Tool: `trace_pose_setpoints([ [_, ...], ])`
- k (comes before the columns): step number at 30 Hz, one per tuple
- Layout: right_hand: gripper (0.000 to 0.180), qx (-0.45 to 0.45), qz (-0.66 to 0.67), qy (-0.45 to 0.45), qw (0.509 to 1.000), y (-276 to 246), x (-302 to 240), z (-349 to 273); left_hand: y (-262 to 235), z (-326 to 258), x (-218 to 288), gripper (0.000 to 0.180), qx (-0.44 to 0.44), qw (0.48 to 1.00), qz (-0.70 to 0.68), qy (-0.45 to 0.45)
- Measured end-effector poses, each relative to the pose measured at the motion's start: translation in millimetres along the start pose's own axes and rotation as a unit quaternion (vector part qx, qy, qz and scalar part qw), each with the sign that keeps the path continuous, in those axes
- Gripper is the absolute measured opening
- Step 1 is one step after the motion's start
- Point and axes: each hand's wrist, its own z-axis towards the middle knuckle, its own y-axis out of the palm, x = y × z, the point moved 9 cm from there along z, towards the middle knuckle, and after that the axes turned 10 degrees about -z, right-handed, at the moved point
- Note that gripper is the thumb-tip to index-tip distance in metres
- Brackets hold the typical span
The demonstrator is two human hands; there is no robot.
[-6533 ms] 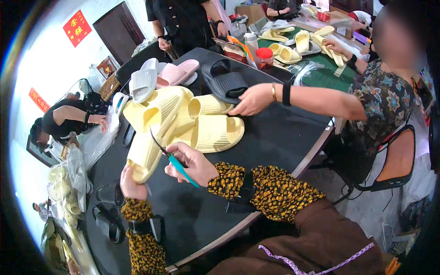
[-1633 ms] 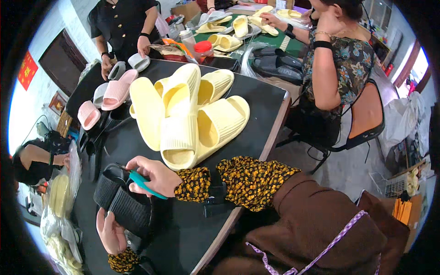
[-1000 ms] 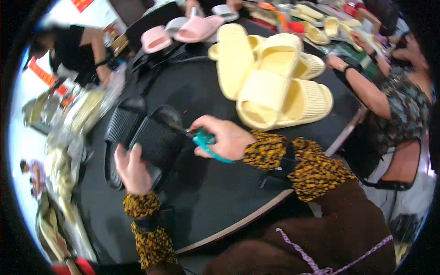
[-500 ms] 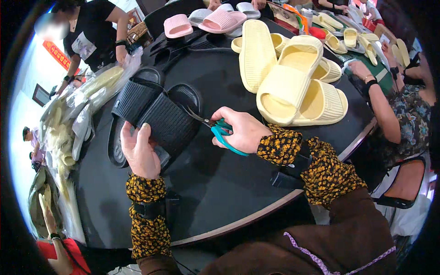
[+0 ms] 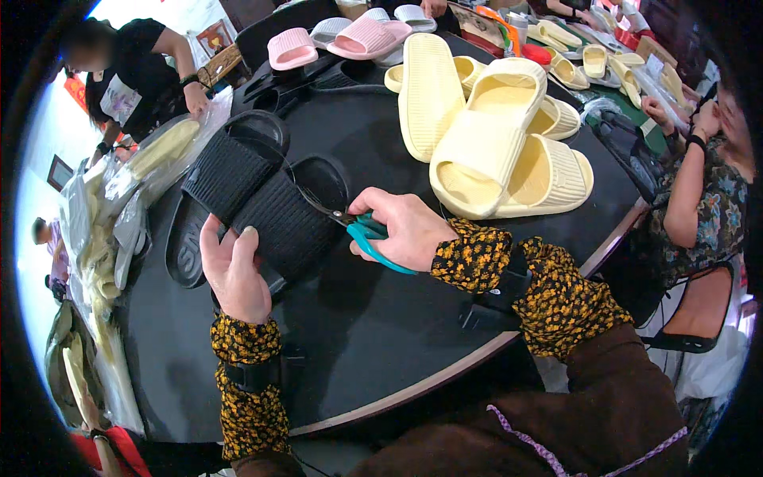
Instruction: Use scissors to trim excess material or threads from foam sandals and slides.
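Observation:
Two black ribbed slide sandals (image 5: 254,199) lie side by side on the dark round table (image 5: 381,334). My left hand (image 5: 234,270) rests on the near sandal's strap, fingers spread over its lower edge. My right hand (image 5: 405,230) grips small scissors with teal handles (image 5: 362,230); their blades point left and reach the edge of the sandal's strap near its heel opening. Both my forearms wear yellow-and-black patterned sleeves.
A pile of pale yellow slides (image 5: 493,127) sits at the table's far right, pink and white slides (image 5: 350,36) at the far edge. A seated person (image 5: 707,183) is at the right, another person (image 5: 135,71) at the far left. Bagged yellow slides (image 5: 103,230) lie left.
The yellow slides I handled earlier now lie farther off. The black pair has come in front of me, my left hand has settled on it, and the scissors have closed in on its strap.

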Motion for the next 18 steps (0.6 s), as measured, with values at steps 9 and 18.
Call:
trace_pose_setpoints([
  [9, 0.045, 0.018, 0.032, 0.038, 0.999, -4.9, 3.9, 0.4, 1.8, -3.9, 5.8, 0.050, 0.030, 0.999, 0.033, 0.011],
  [18, 0.043, 0.016, -0.025, 0.033, 0.999, -1.7, 2.1, -0.8, 6.3, -4.7, 1.0, 0.049, -0.025, 1.000, 0.005, -0.004],
])
